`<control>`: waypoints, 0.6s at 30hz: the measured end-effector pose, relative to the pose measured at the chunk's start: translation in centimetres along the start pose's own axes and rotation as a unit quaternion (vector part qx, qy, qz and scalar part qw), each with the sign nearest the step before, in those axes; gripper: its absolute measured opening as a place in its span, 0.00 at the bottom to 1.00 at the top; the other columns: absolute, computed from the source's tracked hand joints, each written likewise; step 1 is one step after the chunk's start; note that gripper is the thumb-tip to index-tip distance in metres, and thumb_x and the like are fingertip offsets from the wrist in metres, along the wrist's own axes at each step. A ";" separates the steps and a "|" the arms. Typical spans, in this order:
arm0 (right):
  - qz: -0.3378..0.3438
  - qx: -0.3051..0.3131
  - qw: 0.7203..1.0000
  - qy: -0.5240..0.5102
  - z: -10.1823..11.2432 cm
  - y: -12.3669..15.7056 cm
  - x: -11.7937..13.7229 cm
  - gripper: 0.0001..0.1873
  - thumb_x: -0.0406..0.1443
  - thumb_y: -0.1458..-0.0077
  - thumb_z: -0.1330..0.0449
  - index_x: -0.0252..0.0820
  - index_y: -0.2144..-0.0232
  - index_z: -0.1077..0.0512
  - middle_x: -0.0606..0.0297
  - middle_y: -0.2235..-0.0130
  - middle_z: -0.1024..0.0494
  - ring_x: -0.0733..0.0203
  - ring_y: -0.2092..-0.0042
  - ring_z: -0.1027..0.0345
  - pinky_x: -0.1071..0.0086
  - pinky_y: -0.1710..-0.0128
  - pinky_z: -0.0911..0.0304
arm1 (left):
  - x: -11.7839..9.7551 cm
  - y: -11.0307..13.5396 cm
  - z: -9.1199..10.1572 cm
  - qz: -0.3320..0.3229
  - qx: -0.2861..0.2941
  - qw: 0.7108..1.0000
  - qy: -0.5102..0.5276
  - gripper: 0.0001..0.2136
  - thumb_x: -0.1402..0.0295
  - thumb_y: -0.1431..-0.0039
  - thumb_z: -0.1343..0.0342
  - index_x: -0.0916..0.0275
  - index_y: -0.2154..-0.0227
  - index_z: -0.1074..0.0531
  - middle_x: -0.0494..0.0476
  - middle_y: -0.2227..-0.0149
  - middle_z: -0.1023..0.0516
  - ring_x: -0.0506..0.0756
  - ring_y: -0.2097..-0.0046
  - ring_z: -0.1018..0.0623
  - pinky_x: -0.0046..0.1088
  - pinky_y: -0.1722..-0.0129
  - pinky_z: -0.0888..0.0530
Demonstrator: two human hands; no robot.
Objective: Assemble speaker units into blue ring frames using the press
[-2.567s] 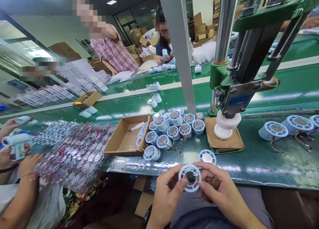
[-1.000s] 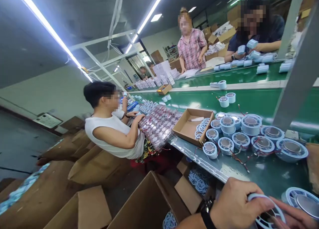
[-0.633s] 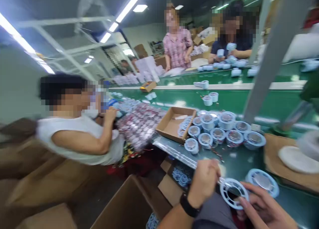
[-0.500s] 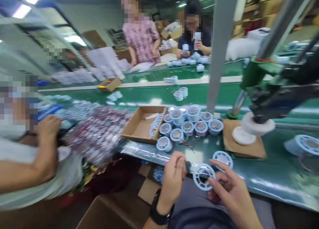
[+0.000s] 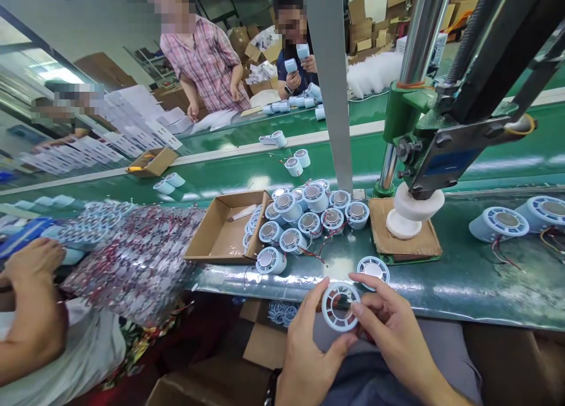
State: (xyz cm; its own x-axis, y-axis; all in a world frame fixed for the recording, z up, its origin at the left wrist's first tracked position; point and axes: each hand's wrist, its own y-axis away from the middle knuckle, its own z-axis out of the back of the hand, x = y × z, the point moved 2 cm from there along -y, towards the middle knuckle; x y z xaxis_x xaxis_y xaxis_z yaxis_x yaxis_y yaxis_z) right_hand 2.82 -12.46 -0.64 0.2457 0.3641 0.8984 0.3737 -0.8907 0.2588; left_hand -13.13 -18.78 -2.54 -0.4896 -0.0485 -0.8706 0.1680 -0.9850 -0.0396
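My left hand and my right hand hold a light blue slotted ring between them, over my lap at the bench edge. The left index finger and thumb close around its left side. On the right rim, my right thumb presses while the index finger stretches out above. Just beyond the ring, a light blue round housing with a silver disc sits on the bench, partly covered by my right fingers. Several similar housings with wires cluster farther back, some stacked on others.
A press with a white round head stands over a cardboard-covered base. Left of the housings is a cardboard tray with rings. More housings stand at right. A co-worker's arm is at left, beside a wired parts pile.
My left hand has come across to the ring and taken its left side. The right hand still holds it. The camera view has shifted toward the right.
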 end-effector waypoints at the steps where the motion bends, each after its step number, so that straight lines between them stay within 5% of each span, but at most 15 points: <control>1: 0.006 0.003 1.000 0.000 0.0 0.1 0.0 0.32 0.52 0.46 0.33 0.36 0.48 0.29 0.68 0.77 0.25 0.66 0.75 0.29 0.74 0.72 0.32 | -0.2 -0.2 0.2 -0.001 -0.006 1.000 0.021 0.32 0.57 0.42 0.34 0.55 0.36 0.35 0.61 0.40 0.25 0.64 0.43 0.22 0.37 0.43 0.25; 5: 0.031 0.020 0.999 0.013 0.1 0.3 -0.1 0.27 0.51 0.44 0.35 0.37 0.51 0.26 0.65 0.75 0.23 0.65 0.74 0.27 0.73 0.70 0.30 | -2.1 -0.9 0.9 -0.014 0.000 0.994 0.112 0.17 0.57 0.33 0.44 0.58 0.47 0.24 0.60 0.51 0.18 0.58 0.55 0.18 0.27 0.55 0.22; 10: 0.050 0.038 0.997 0.046 0.3 0.8 -0.6 0.23 0.50 0.41 0.37 0.38 0.52 0.22 0.61 0.72 0.21 0.64 0.74 0.26 0.74 0.71 0.29 | -3.9 -1.6 1.4 0.019 0.004 0.991 0.134 0.15 0.57 0.33 0.45 0.63 0.61 0.20 0.56 0.68 0.18 0.53 0.69 0.22 0.23 0.67 0.25; 15: 0.118 0.026 0.980 0.159 0.4 1.6 -1.2 0.17 0.44 0.41 0.38 0.42 0.54 0.19 0.61 0.72 0.23 0.64 0.73 0.27 0.73 0.72 0.29 | -4.1 -1.9 1.4 0.046 -0.003 0.994 0.096 0.21 0.52 0.37 0.44 0.64 0.78 0.28 0.51 0.81 0.30 0.49 0.78 0.32 0.21 0.78 0.34; 18: 0.072 0.070 0.986 0.135 0.0 1.7 -1.3 0.21 0.46 0.41 0.38 0.39 0.52 0.20 0.62 0.73 0.25 0.64 0.73 0.28 0.73 0.73 0.29 | -4.2 -2.3 1.3 0.059 -0.019 0.996 0.070 0.27 0.47 0.38 0.46 0.61 0.84 0.39 0.48 0.85 0.39 0.48 0.80 0.39 0.22 0.80 0.40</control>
State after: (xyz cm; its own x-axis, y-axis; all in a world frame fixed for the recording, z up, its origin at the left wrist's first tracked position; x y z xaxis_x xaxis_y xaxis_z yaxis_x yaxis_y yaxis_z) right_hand 3.14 -14.47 -1.39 0.0651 0.1336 0.9889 0.4769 -0.8746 0.0868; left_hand -12.56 -16.54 1.79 -0.3402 -0.1373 -0.9303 0.2514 -0.9665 0.0507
